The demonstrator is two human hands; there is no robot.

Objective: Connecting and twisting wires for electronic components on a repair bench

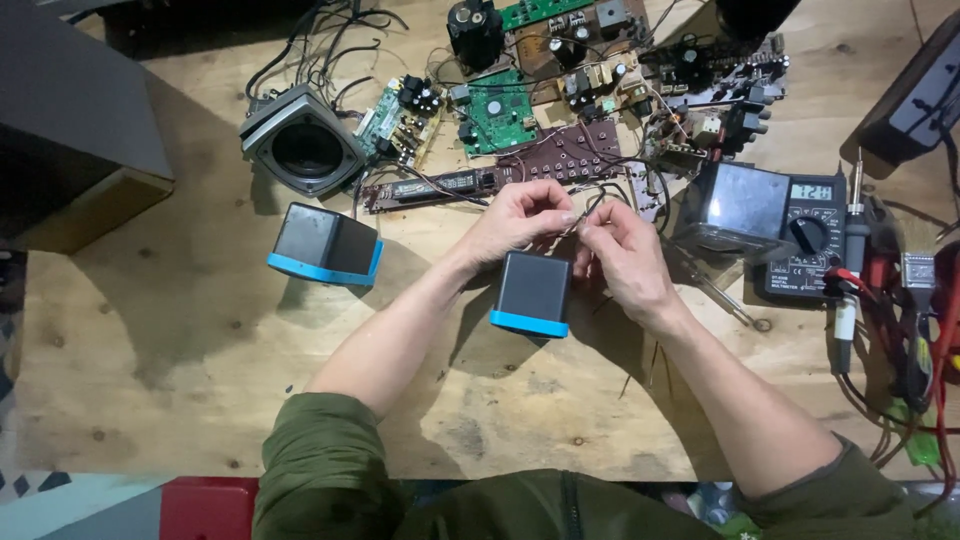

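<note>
Both hands meet over a rough plywood desk (180,330), just above a small dark box with a blue base (531,293). The left hand (520,215) has its grip pinched closed, thumb against fingertips, on thin dark wires (592,200). The right hand (622,255) is pinched closed on the same wires from the other side, knuckles nearly touching the left. The wires loop up and away from the box toward a long brown circuit board (560,155) studded with small parts.

The box is squarish, matte and smooth, and stands directly below the hands. A second dark box with a blue base (326,245) lies to its left, well apart. Beyond that second box sits a grey speaker housing (303,140) with a round dark cone. Above the first box, a green circuit board (495,110) lies among bare boards, capacitors and tangled cables. To the box's right is a black digital multimeter (812,235) with a round dial, and beside it a soldering iron (856,220) and red leads (945,330).
</note>
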